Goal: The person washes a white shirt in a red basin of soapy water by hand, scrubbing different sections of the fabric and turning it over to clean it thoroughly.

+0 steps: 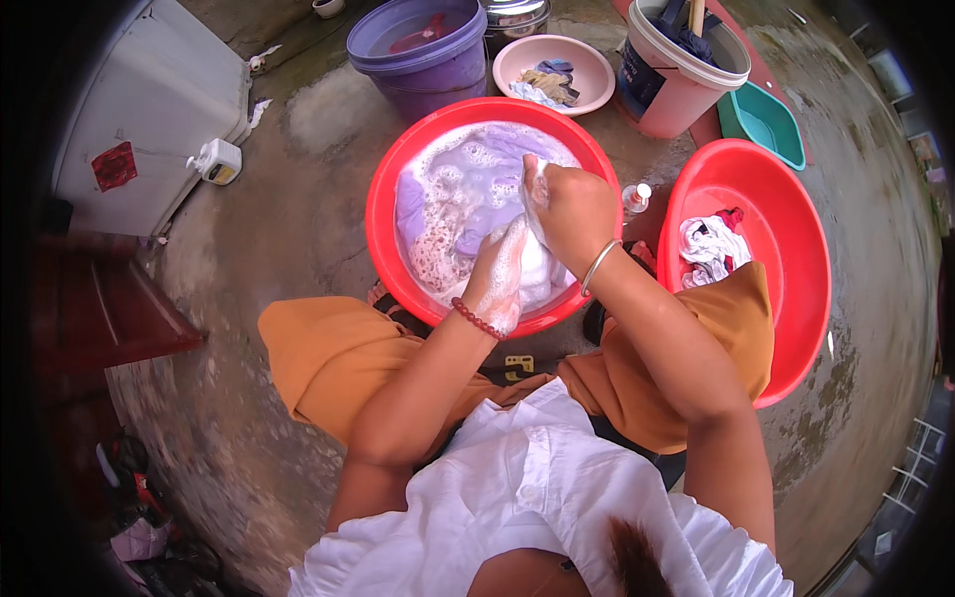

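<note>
A round red plastic basin [384, 257] stands on the ground between my feet, full of foamy water. Lavender fabric [479, 227] lies partly under the suds. Both my hands grip a white soapy cloth [533, 261] over the basin's near right side. My left hand [501, 272], coated in foam below a red bead bracelet, is the lower one. Above it, my right hand [578, 207] is closed in a fist on the cloth's upper part; a silver bangle circles that wrist. Suds hide where the cloth ends.
To the right sits a red oval tub [791, 246] with white clothes [709, 246]. Behind are a purple bucket [425, 82], a pink bowl [597, 82] of clothes, a white bucket [664, 104] and a teal basin [765, 127]. A pump bottle [636, 198] stands beside the round basin.
</note>
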{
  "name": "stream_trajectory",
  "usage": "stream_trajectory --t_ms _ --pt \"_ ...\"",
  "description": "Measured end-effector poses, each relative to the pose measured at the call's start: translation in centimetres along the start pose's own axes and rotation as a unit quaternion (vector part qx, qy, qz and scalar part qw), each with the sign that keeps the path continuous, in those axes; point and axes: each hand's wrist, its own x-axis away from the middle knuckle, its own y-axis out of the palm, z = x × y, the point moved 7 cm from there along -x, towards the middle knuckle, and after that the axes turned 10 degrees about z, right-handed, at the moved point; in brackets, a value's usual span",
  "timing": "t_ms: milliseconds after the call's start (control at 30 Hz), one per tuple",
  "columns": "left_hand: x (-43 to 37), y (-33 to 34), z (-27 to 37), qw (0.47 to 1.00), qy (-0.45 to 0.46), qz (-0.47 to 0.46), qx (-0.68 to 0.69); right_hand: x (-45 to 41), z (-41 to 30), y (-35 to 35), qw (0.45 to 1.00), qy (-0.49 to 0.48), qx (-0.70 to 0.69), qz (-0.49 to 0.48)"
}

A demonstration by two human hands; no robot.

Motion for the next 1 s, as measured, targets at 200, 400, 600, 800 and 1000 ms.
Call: stream_trajectory --t_ms 200,400,600,800,1000 --pt "-2.5 -0.8 0.0 0.957 -0.053 -0.218 0.186 4.1 -5.6 -0.6 0.990 -0.128 -0.049 -0.030" --pt "-0.2 1.5 0.9 0.993 -0.027 -0.040 0.105 0.3 -1.9 -0.7 0.996 -0.076 0.036 0.034" --pt "-0.6 0.4 -0.3 0.994 -0.047 -0.042 0.092 1.2 -1.7 -0.3 0.998 -0.053 0.017 0.016" --pt "-2.4 -0.8 0.0 0.958 -0.044 -0.197 0.204 3.9 -5.2 -0.3 0.993 -0.102 -0.048 -0.019" --pt "1.0 1.3 2.2 0.996 0.043 -0.054 0.055 -0.3 1.8 -0.4 0.988 0.089 -0.122 0.010"
